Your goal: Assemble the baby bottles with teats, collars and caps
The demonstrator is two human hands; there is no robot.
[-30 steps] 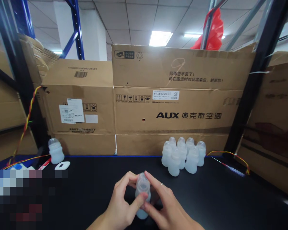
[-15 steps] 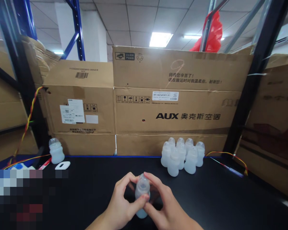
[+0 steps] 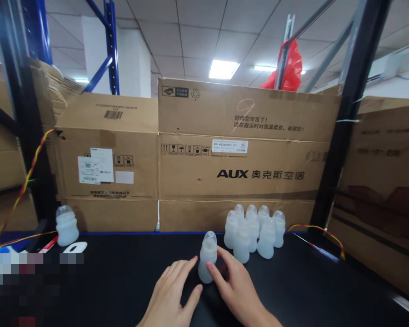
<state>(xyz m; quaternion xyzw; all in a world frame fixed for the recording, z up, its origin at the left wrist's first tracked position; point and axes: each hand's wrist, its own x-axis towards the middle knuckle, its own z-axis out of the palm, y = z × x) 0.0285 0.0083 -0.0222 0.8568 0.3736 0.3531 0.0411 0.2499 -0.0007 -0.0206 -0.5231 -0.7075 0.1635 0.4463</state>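
Note:
A translucent white baby bottle (image 3: 207,261) with a clear domed cap stands near the middle of the black tabletop, leaning slightly. My right hand (image 3: 236,284) grips it from the right, with the thumb on its front and the fingers behind. To the left, my left hand (image 3: 175,288) is apart from the bottle, its thumb and fingers spread and nothing in them. Beyond my right hand stands a close group of several matching baby bottles (image 3: 242,243). One more bottle (image 3: 67,227) stands alone at the far left.
Cardboard boxes (image 3: 187,213) form a wall along the back of the black table (image 3: 105,286). A white oval object (image 3: 75,247) lies at the left. A screwdriver-like tool (image 3: 322,250) and red-yellow wires (image 3: 313,225) lie at the right, beside a dark rack post (image 3: 341,136).
My left hand has let go of the bottle and opened. My right hand has carried the bottle forward and slightly right. The camera view has tilted up a little.

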